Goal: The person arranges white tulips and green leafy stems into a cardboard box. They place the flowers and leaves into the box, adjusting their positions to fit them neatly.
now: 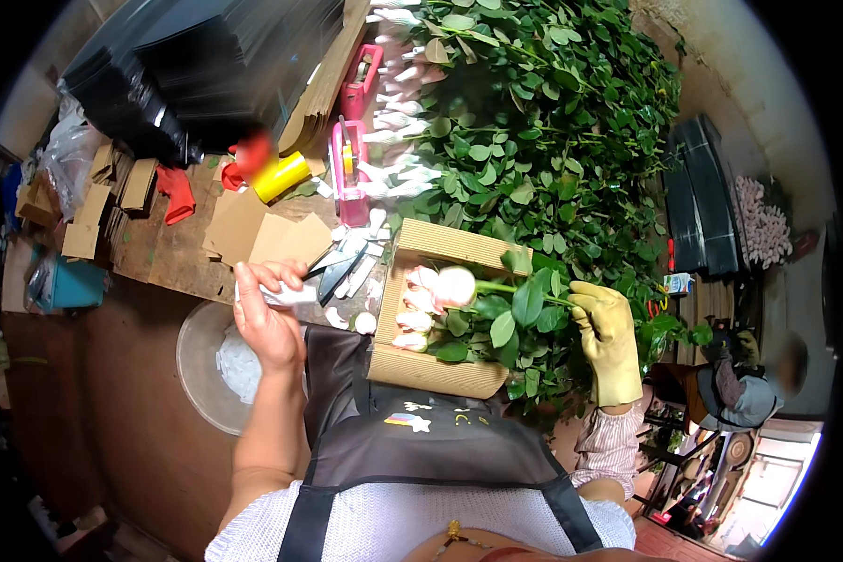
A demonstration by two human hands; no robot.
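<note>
My left hand (273, 323) is bare and raised at the left of the cardboard, its fingers closed on a small white piece (292, 297) whose kind I cannot make out. In a pale yellow rubber glove, my right hand (609, 332) pinches the leafy stem of a pale pink rose (456, 287). That rose's head lies over a folded sheet of corrugated cardboard (440, 373). Several more pink roses (414, 321) rest inside the fold, heads toward the left. Scissors (339, 264) and white strips (359, 277) lie between my left hand and the cardboard.
Leafy rose stems (553, 122) with white-wrapped heads (398, 122) cover the far table. Pink tape dispensers (350, 173), a yellow roll (281, 177) and cardboard pieces (290, 241) lie left of them. A clear tub (195, 361) holds white pieces. Another person (745, 393) is at the right.
</note>
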